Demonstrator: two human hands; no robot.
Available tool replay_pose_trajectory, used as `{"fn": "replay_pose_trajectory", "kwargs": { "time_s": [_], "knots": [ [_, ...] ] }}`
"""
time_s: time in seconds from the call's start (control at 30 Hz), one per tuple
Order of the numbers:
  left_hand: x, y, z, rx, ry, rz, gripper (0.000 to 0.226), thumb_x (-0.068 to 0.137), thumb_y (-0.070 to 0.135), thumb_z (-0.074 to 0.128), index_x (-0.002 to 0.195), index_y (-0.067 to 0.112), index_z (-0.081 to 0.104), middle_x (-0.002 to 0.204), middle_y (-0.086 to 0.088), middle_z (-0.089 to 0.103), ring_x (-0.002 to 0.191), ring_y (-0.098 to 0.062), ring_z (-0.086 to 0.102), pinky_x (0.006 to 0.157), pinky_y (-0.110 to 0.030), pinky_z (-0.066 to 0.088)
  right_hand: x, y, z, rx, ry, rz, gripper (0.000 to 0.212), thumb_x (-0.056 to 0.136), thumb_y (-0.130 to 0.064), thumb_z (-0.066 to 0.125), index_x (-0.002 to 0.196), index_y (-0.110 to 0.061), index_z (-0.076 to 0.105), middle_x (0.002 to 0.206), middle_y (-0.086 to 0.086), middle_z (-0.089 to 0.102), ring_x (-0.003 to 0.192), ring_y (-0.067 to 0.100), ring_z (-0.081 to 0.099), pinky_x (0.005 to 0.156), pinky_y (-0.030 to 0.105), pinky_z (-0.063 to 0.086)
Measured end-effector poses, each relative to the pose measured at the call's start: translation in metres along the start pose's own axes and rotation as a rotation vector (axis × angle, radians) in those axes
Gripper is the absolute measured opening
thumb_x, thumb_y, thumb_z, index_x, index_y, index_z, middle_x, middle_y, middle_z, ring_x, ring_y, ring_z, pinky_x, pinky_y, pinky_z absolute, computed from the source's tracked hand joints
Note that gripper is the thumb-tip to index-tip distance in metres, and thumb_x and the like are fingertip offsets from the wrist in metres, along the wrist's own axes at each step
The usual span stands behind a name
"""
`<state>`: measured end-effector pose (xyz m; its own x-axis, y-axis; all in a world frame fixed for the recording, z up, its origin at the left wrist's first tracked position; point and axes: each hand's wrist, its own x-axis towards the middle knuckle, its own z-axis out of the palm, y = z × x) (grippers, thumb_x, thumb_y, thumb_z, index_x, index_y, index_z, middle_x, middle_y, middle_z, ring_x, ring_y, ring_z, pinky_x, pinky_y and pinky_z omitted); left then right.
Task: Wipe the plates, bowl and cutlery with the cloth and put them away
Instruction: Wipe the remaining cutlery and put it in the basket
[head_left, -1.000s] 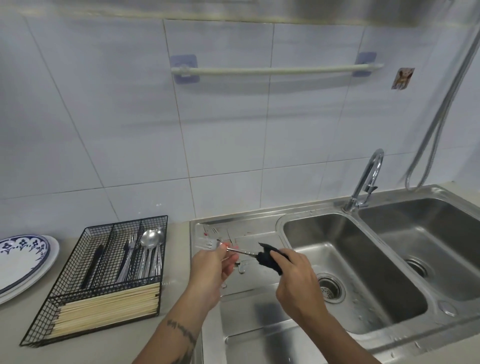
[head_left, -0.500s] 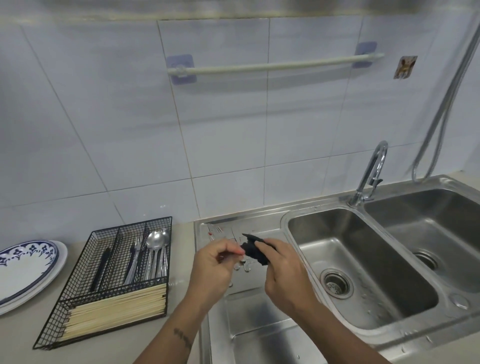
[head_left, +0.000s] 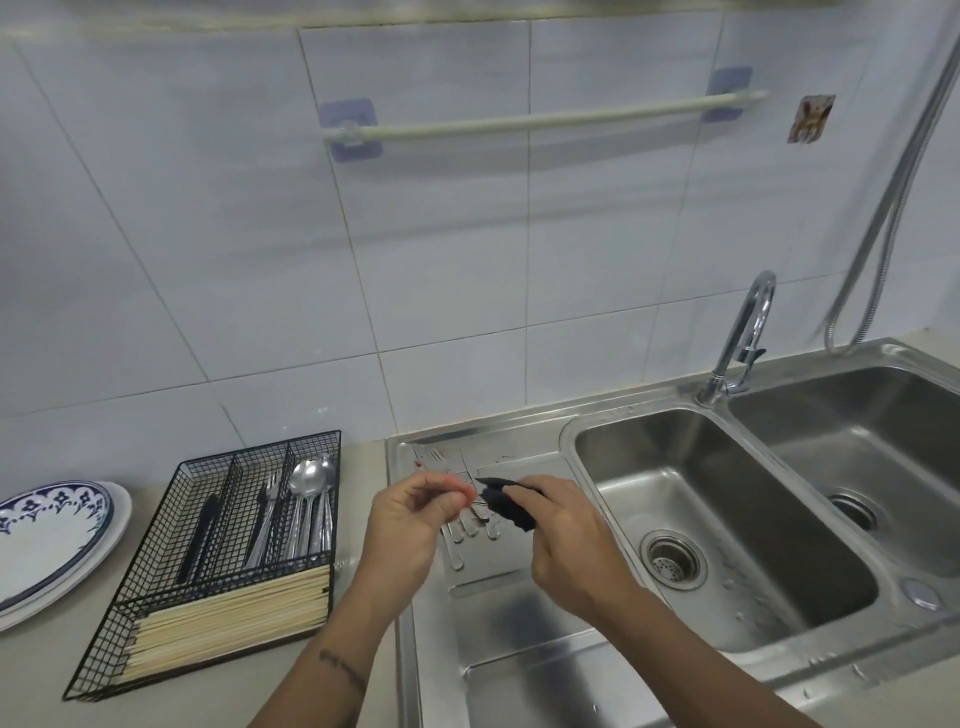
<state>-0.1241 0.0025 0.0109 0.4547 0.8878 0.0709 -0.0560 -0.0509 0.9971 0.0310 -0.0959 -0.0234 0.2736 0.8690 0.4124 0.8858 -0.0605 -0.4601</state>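
My left hand (head_left: 415, 512) pinches one end of a thin metal piece of cutlery (head_left: 479, 503) over the steel draining board. My right hand (head_left: 563, 540) grips a dark cloth (head_left: 506, 506) wrapped round the other end of it. Most of that piece is hidden by the fingers and cloth, so its kind is unclear. More cutlery (head_left: 470, 522) lies on the draining board just beneath the hands. A black wire cutlery basket (head_left: 156, 613) stands to the left with forks, spoons (head_left: 306, 480), dark-handled pieces and chopsticks (head_left: 228, 631). Stacked plates (head_left: 52, 530), the top one blue-patterned, sit at the far left.
A double steel sink (head_left: 727, 525) fills the right side, with a curved tap (head_left: 743, 332) behind it and a metal hose (head_left: 883, 208) on the wall. A towel rail (head_left: 545, 120) hangs on the tiled wall. The beige counter (head_left: 41, 675) runs under the basket.
The right hand with the cloth slid left along the cutlery toward the left hand, so the bare metal between them shrank. The camera shifted slightly.
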Motion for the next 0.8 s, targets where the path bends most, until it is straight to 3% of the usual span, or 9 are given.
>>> {"fn": "replay_pose_trajectory", "kwargs": {
  "time_s": [0.1,0.2,0.3,0.43,0.53,0.63,0.8],
  "knots": [
    [0.004,0.001,-0.004,-0.077,0.038,-0.045,0.025,0.086,-0.014,0.062,0.081,0.009,0.070,0.082,-0.010,0.076,0.080,-0.014,0.071,0.072,-0.021,0.054,0.000,-0.012,0.001,0.059,-0.040,-0.054,0.048,0.082,-0.005,0.050,0.128,-0.020,0.058,0.120,-0.006,0.057,0.105,0.012,0.049,0.091,0.024,0.046],
    [0.006,0.001,-0.012,-0.187,0.102,-0.124,0.021,0.090,-0.011,0.058,0.090,0.007,0.069,0.082,-0.008,0.076,0.077,-0.016,0.072,0.068,-0.021,0.054,-0.003,-0.004,0.000,0.008,-0.122,0.086,0.039,0.090,-0.011,0.053,0.126,-0.023,0.058,0.113,-0.011,0.055,0.096,0.008,0.046,0.082,0.020,0.043],
    [0.009,-0.005,-0.026,-0.358,0.244,-0.240,0.020,0.095,-0.007,0.055,0.096,0.007,0.068,0.080,-0.004,0.073,0.071,-0.013,0.067,0.067,-0.022,0.055,0.000,0.001,-0.001,-0.055,-0.150,0.147,0.041,0.089,-0.009,0.053,0.127,-0.023,0.058,0.115,-0.010,0.054,0.098,0.009,0.045,0.084,0.020,0.041],
    [0.011,-0.021,-0.044,-0.454,0.382,-0.369,0.016,0.097,-0.001,0.056,0.103,0.009,0.066,0.089,-0.006,0.071,0.080,-0.018,0.066,0.077,-0.031,0.056,0.018,-0.017,0.008,-0.091,-0.098,0.058,0.052,0.079,-0.001,0.060,0.127,-0.020,0.059,0.122,-0.006,0.057,0.107,0.017,0.051,0.089,0.030,0.048],
    [0.011,-0.025,-0.055,-0.439,0.394,-0.447,0.010,0.098,0.003,0.057,0.102,0.009,0.064,0.088,-0.007,0.071,0.081,-0.021,0.067,0.080,-0.036,0.056,0.027,-0.034,0.018,-0.138,-0.075,-0.099,0.063,0.064,0.006,0.071,0.122,-0.015,0.063,0.121,-0.001,0.060,0.109,0.021,0.056,0.087,0.034,0.053],
    [0.015,-0.029,-0.068,-0.426,0.433,-0.527,0.014,0.097,0.004,0.059,0.107,0.014,0.060,0.086,-0.009,0.070,0.077,-0.020,0.064,0.082,-0.040,0.056,0.035,-0.043,0.029,-0.198,-0.098,-0.212,0.067,0.060,0.006,0.074,0.123,-0.013,0.061,0.122,0.001,0.060,0.111,0.022,0.057,0.091,0.035,0.053],
    [0.028,-0.042,-0.112,-0.433,0.561,-0.582,0.024,0.094,-0.001,0.058,0.116,0.007,0.060,0.075,-0.009,0.067,0.054,-0.013,0.056,0.051,-0.026,0.051,0.046,-0.042,0.051,-0.262,-0.149,-0.277,0.078,0.055,0.010,0.071,0.129,-0.007,0.058,0.126,0.009,0.062,0.112,0.029,0.060,0.090,0.045,0.054]
  ]
}}
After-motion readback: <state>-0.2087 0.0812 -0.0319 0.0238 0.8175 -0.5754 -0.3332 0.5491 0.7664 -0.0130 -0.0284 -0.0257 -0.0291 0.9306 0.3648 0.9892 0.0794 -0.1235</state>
